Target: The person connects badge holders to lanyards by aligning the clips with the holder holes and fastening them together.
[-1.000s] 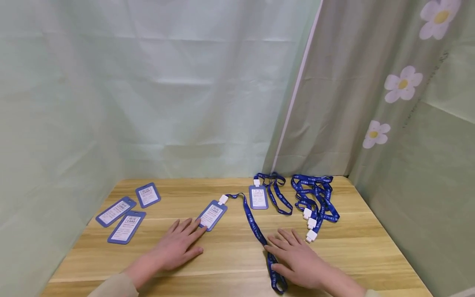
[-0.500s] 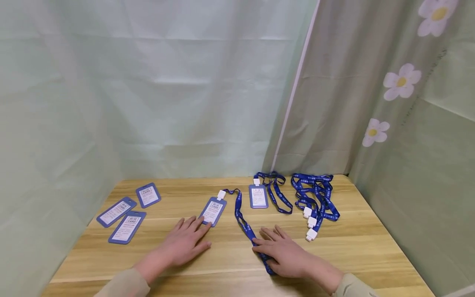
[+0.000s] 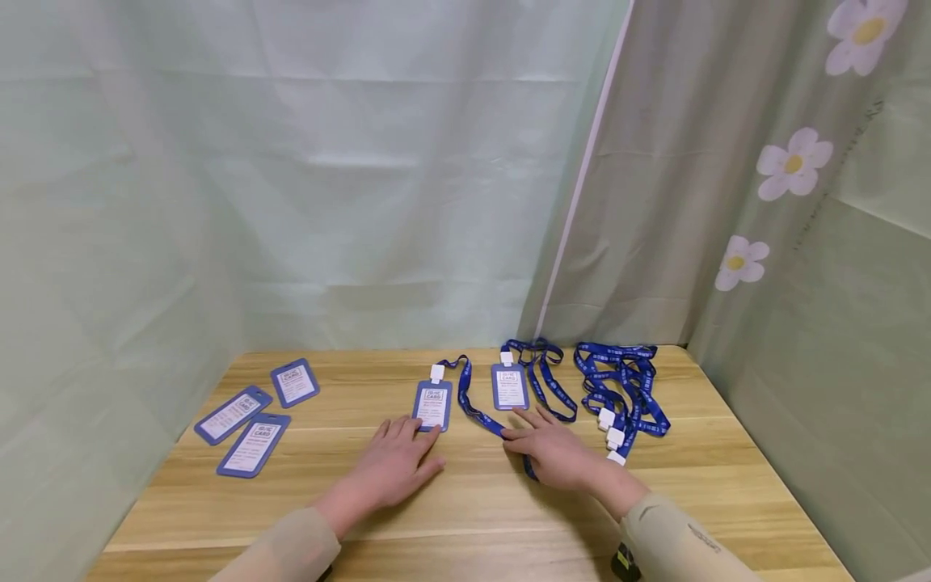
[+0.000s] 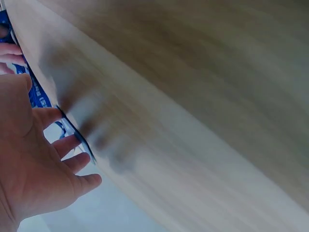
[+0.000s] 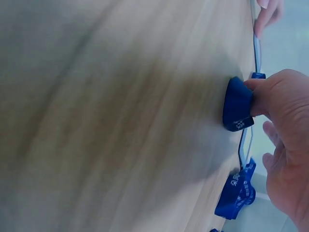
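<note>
My left hand (image 3: 393, 465) lies with straight fingers at the lower end of a blue ID badge holder (image 3: 432, 406). In the left wrist view the fingers (image 4: 67, 145) of that hand are spread against the holder's edge. A white clip (image 3: 437, 373) joins the holder to a printed blue lanyard (image 3: 471, 411). My right hand (image 3: 554, 453) pinches this lanyard, partly covering it; a fold of the strap (image 5: 236, 104) sticks out by the thumb in the right wrist view. Just beyond the right hand lies a second badge holder (image 3: 510, 386) with its own lanyard (image 3: 554, 388).
Several bundled blue lanyards (image 3: 625, 380) with white clips (image 3: 614, 439) lie at the right. On the left are three loose badge holders (image 3: 294, 382). Curtains (image 3: 393, 202) hang behind and beside the wooden table (image 3: 465, 533).
The left hand and its badge holder have shifted right and the holder has turned upright. The right hand has carried the lanyard's loose end away from me, towards the second holder.
</note>
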Tool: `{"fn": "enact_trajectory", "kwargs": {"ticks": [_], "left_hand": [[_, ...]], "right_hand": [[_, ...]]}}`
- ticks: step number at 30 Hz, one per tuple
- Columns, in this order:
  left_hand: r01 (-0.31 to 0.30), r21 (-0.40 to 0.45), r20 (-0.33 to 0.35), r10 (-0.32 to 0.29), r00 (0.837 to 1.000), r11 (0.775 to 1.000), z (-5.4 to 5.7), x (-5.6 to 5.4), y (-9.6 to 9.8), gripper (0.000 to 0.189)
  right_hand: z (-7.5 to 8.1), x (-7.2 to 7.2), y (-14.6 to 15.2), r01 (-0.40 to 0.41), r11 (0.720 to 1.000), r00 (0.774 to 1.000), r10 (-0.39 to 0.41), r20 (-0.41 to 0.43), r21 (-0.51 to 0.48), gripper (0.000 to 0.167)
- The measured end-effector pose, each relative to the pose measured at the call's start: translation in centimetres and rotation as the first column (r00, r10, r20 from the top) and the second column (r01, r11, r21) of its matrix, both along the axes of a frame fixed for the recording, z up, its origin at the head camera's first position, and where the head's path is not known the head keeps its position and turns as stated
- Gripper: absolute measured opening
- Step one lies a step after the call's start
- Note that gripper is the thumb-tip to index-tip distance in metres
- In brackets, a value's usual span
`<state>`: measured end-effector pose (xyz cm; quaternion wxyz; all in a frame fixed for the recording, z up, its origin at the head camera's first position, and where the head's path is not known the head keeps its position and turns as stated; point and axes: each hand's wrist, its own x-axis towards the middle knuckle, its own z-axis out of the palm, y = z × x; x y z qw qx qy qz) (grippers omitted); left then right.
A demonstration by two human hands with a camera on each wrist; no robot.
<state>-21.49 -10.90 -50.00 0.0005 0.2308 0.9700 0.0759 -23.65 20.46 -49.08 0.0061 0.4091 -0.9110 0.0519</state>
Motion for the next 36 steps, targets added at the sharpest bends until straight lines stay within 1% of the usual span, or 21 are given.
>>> {"fn": "enact_trajectory", "kwargs": {"ticks": [4,5,8,11,13,17,20,22,25,31,36], "left_hand": [[-0.006,-0.004,-0.013,0.006,1.000,1.000,-0.3,-0.6,1.1,0.063],[-0.004,0.000,-0.018,0.004,1.000,1.000,-0.4,-0.7,1.4,0.063],[-0.001,0.013,-0.030,0.001,1.000,1.000,-0.6,-1.2,2.1,0.062],[-0.004,0.009,-0.026,0.004,1.000,1.000,-0.8,-1.6,2.9,0.062],[-0.009,-0.001,-0.019,0.009,1.000,1.000,-0.6,-1.8,3.4,0.062],[-0.022,-0.016,-0.008,0.022,1.000,1.000,-0.4,-2.2,4.1,0.063],[-0.028,-0.025,0.001,0.028,1.000,0.999,-0.4,-2.7,4.5,0.063],[-0.026,-0.028,0.002,0.026,1.000,0.999,-0.4,-2.9,4.8,0.062],[-0.022,-0.026,0.001,0.022,1.000,0.999,-0.5,-3.2,5.2,0.062],[-0.036,-0.032,0.028,0.037,0.999,0.999,-0.5,-3.8,6.0,0.065],[-0.049,-0.044,0.043,0.051,0.998,0.998,-1.0,-4.4,6.5,0.067]], "right_hand": [[0.0,-0.8,0.1,0.047,0.999,0.999,-0.046,0.023,-0.018,0.035],[0.0,-0.9,0.2,0.059,0.998,0.998,-0.059,0.027,-0.026,0.034],[0.0,-1.2,0.6,0.082,0.995,0.996,-0.081,0.028,-0.050,0.037],[-0.1,-1.2,1.1,0.087,0.994,0.996,-0.087,-0.008,-0.070,0.041],[-0.2,-1.0,1.6,0.094,0.991,0.995,-0.098,-0.036,-0.091,0.041],[-0.6,-0.7,2.5,0.091,0.989,0.988,-0.104,-0.113,-0.115,0.034],[-0.8,-0.7,2.8,0.079,0.991,0.982,-0.096,-0.161,-0.107,0.027],[-0.9,-0.8,2.8,0.079,0.992,0.980,-0.095,-0.177,-0.097,0.026],[-1.0,-1.1,2.6,0.099,0.993,0.977,-0.110,-0.182,-0.070,0.030],[-1.1,-2.2,2.4,0.122,0.992,0.973,-0.123,-0.196,-0.020,0.032],[-1.2,-2.9,2.5,0.116,0.993,0.973,-0.118,-0.199,-0.020,0.034]]}}
